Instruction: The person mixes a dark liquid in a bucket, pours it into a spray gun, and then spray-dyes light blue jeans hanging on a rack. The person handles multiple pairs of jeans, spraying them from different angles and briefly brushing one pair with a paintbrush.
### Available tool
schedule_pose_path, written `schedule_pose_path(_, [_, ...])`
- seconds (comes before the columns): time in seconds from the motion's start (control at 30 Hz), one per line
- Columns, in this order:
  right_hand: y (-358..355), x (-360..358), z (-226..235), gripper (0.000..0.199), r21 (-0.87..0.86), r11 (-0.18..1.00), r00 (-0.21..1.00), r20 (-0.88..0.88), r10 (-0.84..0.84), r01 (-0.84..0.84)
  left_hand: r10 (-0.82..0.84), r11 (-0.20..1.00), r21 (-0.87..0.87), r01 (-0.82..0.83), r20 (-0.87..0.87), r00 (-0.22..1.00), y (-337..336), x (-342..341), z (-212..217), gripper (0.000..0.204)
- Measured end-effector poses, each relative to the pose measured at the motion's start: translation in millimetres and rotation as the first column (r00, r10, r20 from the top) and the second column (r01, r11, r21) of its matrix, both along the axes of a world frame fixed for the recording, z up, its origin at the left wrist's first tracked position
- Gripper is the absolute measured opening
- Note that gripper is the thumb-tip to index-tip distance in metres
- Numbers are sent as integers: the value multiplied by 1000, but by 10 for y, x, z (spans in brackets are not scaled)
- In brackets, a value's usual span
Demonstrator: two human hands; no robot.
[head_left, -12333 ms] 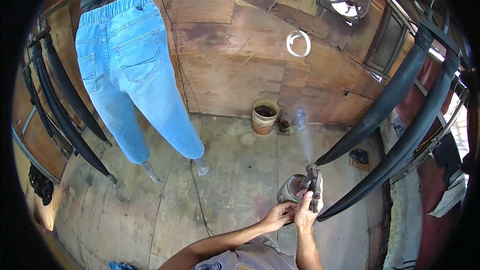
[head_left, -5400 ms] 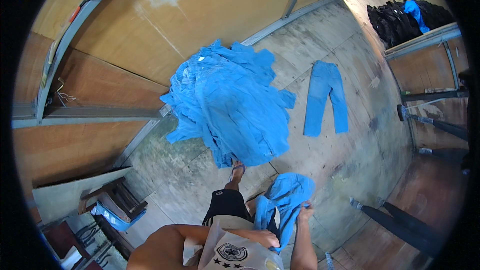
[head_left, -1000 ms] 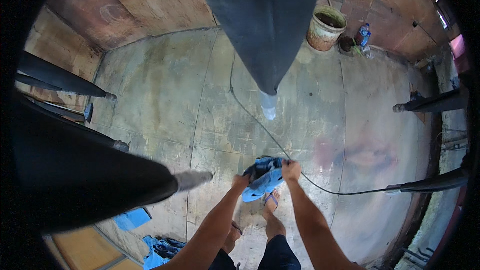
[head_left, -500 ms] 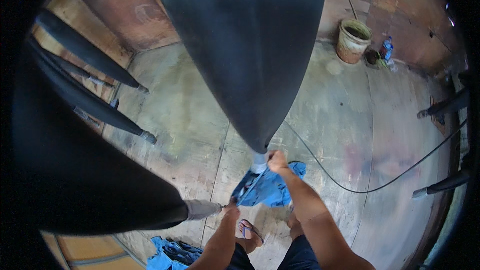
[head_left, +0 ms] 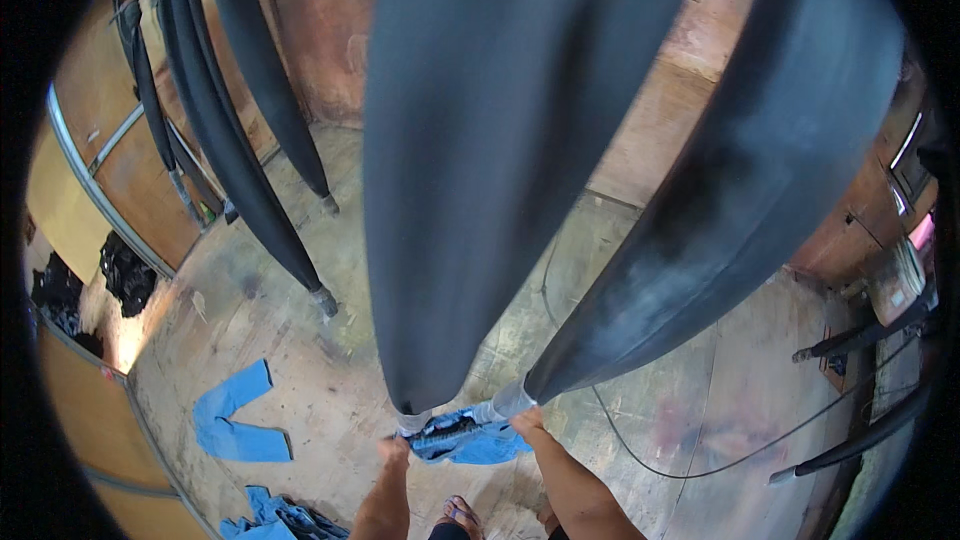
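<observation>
Two long black tapering tubes hang in front of me, the left tube (head_left: 470,190) and the right tube (head_left: 720,210). Their narrow ends are wrapped in grey and meet at the waist opening of a pair of blue jeans (head_left: 490,447). My left hand (head_left: 394,451) is closed on the jeans' waist edge beside the left tube's end. At the other side, my right hand (head_left: 527,422) grips the waist edge close against the right tube's grey tip. The jeans hang below, above the floor near my feet; how far the tips reach inside is hard to see.
Flat on the floor at left lies another pair of blue jeans (head_left: 222,420), with a crumpled denim pile (head_left: 275,517) nearer me. More black tubes (head_left: 240,160) hang at far left, others (head_left: 860,435) at right. A dark hose (head_left: 690,475) curves across the floor.
The two tubes' ends, apart before, are now close together at the jeans' waist. My hands hold the waist spread between them. The view has shifted, bringing the flat jeans into sight.
</observation>
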State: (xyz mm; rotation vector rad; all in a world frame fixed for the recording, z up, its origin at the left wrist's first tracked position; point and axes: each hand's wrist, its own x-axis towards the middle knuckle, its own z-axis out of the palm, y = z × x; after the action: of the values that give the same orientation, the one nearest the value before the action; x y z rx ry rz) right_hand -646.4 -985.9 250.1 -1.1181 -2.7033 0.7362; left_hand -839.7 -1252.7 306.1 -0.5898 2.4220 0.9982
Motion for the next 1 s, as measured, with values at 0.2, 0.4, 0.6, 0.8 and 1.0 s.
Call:
schedule_pose_path(0.2, [390, -856, 232, 15, -670, 675, 812, -184, -554, 309, -72, 978, 105, 183, -649, 758, 659, -998, 83, 33])
schedule_pose_path(0.4, [710, -325, 2231, 7, -888, 410, 525, -252, -813, 209, -138, 801, 390, 454, -618, 774, 1337, -806, 2174, 28])
schedule_pose_path(0.6, [714, 784, 3753, 16, -855, 382, 217, -323, -921, 350, -416, 717, 377, 587, -445, 793, 2001, -129, 3822, 32])
schedule_pose_path(0.8, [1241, 1134, 3857, 14, -656, 438, 256, -360, -897, 615, -410, 641, 454, 619, -479, 776, 2760, 207, 4057, 24])
schedule_pose_path(1.0, [2140, 1472, 6185, 26, -566, 807, 280, -757, -590, 171, -197, 424, 632, 648, -634, 748, 3869, 189, 5757, 21])
